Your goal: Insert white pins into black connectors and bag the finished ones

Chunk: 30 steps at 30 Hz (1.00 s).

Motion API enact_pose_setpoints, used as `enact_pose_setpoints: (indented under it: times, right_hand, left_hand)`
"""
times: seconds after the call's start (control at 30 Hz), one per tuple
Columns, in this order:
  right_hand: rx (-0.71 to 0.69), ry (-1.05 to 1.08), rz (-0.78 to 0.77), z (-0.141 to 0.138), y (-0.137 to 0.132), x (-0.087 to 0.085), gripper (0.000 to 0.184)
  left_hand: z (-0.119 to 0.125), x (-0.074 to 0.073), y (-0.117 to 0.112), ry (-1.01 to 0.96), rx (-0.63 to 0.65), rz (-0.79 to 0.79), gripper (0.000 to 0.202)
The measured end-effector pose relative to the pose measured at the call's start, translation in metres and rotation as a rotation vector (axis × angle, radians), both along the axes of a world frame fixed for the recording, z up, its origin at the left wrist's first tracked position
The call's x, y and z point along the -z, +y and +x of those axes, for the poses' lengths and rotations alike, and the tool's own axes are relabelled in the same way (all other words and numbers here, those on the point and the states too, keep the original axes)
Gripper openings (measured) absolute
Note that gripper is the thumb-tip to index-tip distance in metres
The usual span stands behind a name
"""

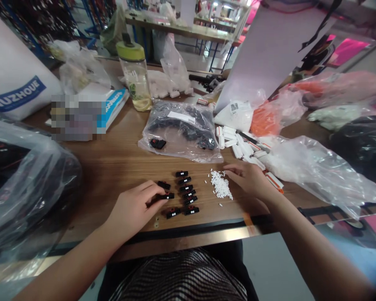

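Observation:
Several small black connector pieces (186,193) lie in a column on the wooden table (119,163). My left hand (134,209) rests on the table with thumb and fingers pinched on one black piece (166,195). Another black piece (163,184) lies just above its fingertips. A small heap of tiny white parts (221,185) sits to the right of the column. My right hand (249,177) reaches to that heap, its fingers curled down at the heap's edge; what they hold, if anything, I cannot make out.
A clear bag of black parts (183,127) lies behind the column. White clips (242,146) and plastic bags (316,167) crowd the right. A lidded bottle (136,75), a blue-and-white box (114,104) and a big bag (25,179) stand on the left.

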State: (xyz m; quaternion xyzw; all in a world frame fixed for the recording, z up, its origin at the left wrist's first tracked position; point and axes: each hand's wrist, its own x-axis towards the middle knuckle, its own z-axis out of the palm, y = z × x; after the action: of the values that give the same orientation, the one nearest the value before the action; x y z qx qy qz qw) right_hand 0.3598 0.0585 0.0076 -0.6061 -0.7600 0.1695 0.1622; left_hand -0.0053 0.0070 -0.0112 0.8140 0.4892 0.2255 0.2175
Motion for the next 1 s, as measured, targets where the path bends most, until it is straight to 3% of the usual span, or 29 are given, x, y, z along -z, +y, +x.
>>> enact_pose_setpoints:
  times: [0.17,0.43,0.7,1.0]
  right_hand:
    - [-0.074,-0.059,-0.019,-0.003,0.008,-0.002,0.024]
    - [0.088,0.003,-0.026,0.001,0.004,0.007,0.022]
    - [0.242,0.119,-0.085,-0.008,-0.006,0.005,0.025]
    - [0.122,0.069,-0.056,0.019,-0.004,0.008,0.021]
  left_hand:
    - [0.002,-0.001,-0.002,-0.048,0.022,-0.035,0.006]
    - [0.002,-0.001,-0.004,-0.069,0.039,-0.047,0.005]
    - [0.003,0.0,-0.004,-0.071,0.022,-0.053,0.005]
    - [0.002,-0.001,-0.006,-0.055,0.048,-0.056,0.006]
